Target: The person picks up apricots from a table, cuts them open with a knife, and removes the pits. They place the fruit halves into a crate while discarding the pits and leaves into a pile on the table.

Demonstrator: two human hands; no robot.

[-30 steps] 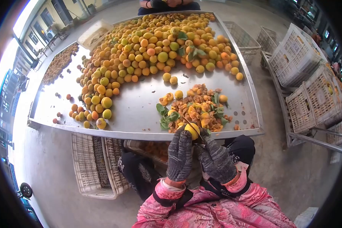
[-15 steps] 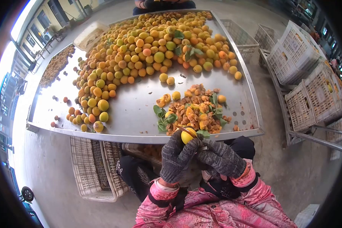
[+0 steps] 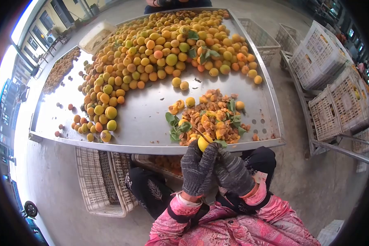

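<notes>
My left hand (image 3: 198,169), in a dark grey knit glove, is closed around a yellow apricot (image 3: 204,143) near the table's front edge. Against it, my right hand (image 3: 233,171), gloved alike, is closed on the handle of a tool whose thin blade (image 3: 201,134) shows over the fruit; the handle is hidden. Just beyond lies a heap of orange-brown fruit pieces (image 3: 213,117) with green leaves (image 3: 178,129) beside it. Whole apricots (image 3: 151,53) are piled across the back and left of the metal table (image 3: 145,110).
White crates (image 3: 100,180) stand under the table, and stacked crates (image 3: 315,61) rest on a metal cart at the right. A pale tray (image 3: 96,37) sits at the table's back left. Another person's hands (image 3: 165,3) show at the far edge.
My right hand has turned more upright and drawn closer to my left hand. The blade over the apricot has changed its angle.
</notes>
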